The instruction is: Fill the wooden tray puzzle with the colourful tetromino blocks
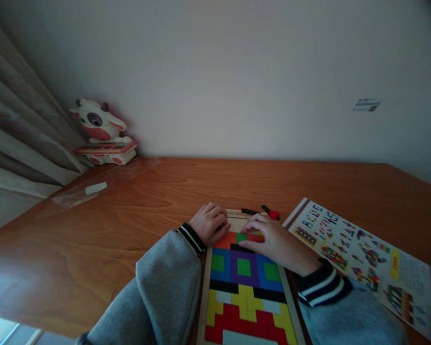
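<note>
Head view: the left hand (209,222) rested curled at the puzzle tray's (205,292) far-left corner, apparently steadying it; whether it gripped anything could not be told. The right hand (273,239) lay flat, fingers extended, pressing coloured blocks (244,287) in the top row. The tray was nearly full. A red piece (272,212) lay at twelve o'clock; the pattern sheet (362,258) at three o'clock.

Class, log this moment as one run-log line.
left hand: curled on wooden puzzle tray top edge | right hand: flat on coloured puzzle blocks | printed pattern sheet: right, on table
</note>
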Available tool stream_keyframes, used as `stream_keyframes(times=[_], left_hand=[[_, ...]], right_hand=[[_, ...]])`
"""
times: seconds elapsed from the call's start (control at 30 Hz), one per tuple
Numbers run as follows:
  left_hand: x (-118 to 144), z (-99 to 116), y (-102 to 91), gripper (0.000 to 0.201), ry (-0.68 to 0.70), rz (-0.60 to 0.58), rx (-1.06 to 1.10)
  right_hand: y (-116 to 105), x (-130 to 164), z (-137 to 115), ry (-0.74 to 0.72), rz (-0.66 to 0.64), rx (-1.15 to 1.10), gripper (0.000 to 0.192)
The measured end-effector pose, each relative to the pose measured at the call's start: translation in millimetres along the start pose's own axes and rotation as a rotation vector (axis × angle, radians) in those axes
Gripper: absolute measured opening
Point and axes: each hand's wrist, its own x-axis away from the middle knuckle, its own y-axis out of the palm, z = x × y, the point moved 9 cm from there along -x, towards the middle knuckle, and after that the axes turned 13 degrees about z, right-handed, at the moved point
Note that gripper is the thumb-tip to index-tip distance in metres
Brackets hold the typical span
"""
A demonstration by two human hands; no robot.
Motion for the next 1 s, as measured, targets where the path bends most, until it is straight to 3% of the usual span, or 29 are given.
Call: stream_keyframes(times=[0.2,0.33,0.7,1.0], left_hand=[[0,7,-12.6,0.02,0.019,0.033,0.086],[5,12,-23.0,0.031,0.058,0.03,0.185],[5,15,-27.8,0.034,0.102,0.004,0.232],[8,3,-27.4,0.025,-0.026,0.052,0.279]], right_hand=[[2,-1,1,0.072,-0.01,-0.025,0.017],[3,0,3,0.101,-0.01,-0.043,0.018],[9,0,8,0.067,0.004,-0.075,0.017],[4,1,7,0.122,0.001,-0.167,0.019]])
